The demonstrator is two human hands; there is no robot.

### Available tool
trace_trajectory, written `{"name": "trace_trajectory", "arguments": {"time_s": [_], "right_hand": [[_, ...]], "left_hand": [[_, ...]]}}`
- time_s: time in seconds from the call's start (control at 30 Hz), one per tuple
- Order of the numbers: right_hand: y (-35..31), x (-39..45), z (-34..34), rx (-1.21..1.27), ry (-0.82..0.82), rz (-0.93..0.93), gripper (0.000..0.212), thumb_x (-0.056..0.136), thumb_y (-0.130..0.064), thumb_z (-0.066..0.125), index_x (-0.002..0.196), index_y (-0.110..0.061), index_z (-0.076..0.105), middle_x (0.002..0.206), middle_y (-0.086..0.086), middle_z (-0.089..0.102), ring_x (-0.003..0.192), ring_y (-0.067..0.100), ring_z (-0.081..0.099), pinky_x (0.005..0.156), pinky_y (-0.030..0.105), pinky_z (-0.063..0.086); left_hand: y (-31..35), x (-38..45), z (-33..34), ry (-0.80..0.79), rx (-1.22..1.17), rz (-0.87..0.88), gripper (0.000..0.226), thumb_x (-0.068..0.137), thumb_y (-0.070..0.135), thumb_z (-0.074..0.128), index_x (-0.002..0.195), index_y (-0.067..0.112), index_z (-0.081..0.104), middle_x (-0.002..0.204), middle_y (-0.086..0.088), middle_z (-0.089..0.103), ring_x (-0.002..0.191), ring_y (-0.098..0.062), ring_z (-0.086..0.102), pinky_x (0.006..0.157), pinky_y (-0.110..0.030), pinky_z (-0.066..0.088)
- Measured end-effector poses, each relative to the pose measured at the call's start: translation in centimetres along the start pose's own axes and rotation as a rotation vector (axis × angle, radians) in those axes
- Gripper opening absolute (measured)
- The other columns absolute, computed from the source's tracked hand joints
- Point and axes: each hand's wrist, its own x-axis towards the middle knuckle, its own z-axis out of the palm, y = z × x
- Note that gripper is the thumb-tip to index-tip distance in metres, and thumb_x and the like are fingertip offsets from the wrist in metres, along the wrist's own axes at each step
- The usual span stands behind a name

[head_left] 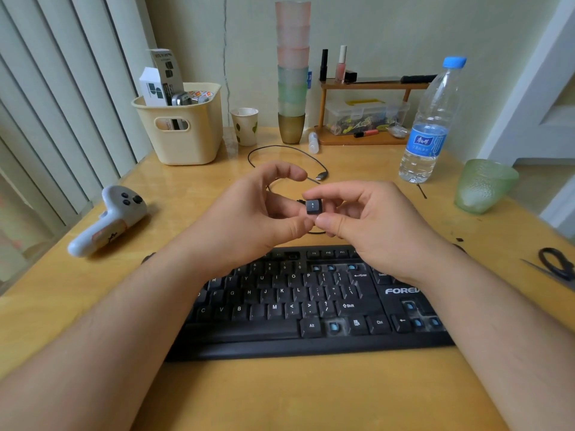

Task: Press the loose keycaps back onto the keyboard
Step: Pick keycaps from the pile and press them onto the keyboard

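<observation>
A black keyboard [280,309] lies on the wooden desk in front of me, partly hidden under my forearms. Several of its key positions show bare blue stems, in the top row, near Alt and in the arrow cluster. Above the keyboard's far edge I hold a small black keycap [313,206] with an arrow mark. My right hand [370,225] pinches it between thumb and forefinger. My left hand [249,219] touches its left side with thumb and fingers curled.
The keyboard's cable with its USB plug [322,175] loops behind my hands. A white controller [109,220] lies at left, a cream basket [183,129] behind it. A water bottle [431,126], green glass [483,185] and scissors [557,265] stand at right.
</observation>
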Motion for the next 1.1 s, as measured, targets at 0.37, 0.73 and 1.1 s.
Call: {"name": "trace_trajectory", "arguments": {"time_s": [0.37, 0.73, 1.1], "right_hand": [[-0.7, -0.1, -0.2, 0.052, 0.07, -0.094, 0.045, 0.08, 0.002, 0.083, 0.095, -0.04, 0.077, 0.083, 0.0, 0.065, 0.075, 0.028, 0.06, 0.076, 0.032, 0.06], [-4.1, -1.8, -1.8, -0.122, 0.076, -0.144, 0.031, 0.07, -0.023, 0.092, 0.088, -0.032, 0.068, 0.085, 0.004, 0.067, 0.081, 0.036, 0.063, 0.077, 0.059, 0.057], [-6.1, -8.2, -4.9, -0.457, 0.1, -0.079, 0.029, 0.074, -0.011, 0.089, 0.088, -0.033, 0.077, 0.08, -0.012, 0.07, 0.07, 0.012, 0.067, 0.069, 0.03, 0.058]], "left_hand": [[0.6, -0.3, 0.0, -0.067, 0.021, -0.011, 0.004, 0.092, 0.016, 0.076, 0.093, 0.019, 0.077, 0.095, -0.016, 0.076, 0.081, -0.016, 0.066, 0.095, -0.051, 0.055], [1.6, -1.0, 1.1, -0.077, -0.125, 0.1, 0.015, 0.087, 0.031, 0.07, 0.082, 0.019, 0.077, 0.073, -0.002, 0.068, 0.077, -0.017, 0.061, 0.09, -0.052, 0.055], [2.1, -2.5, 5.8, -0.119, -0.021, 0.133, 0.015, 0.094, 0.03, 0.074, 0.082, 0.021, 0.078, 0.063, 0.006, 0.062, 0.057, -0.007, 0.05, 0.058, -0.02, 0.043]]}}
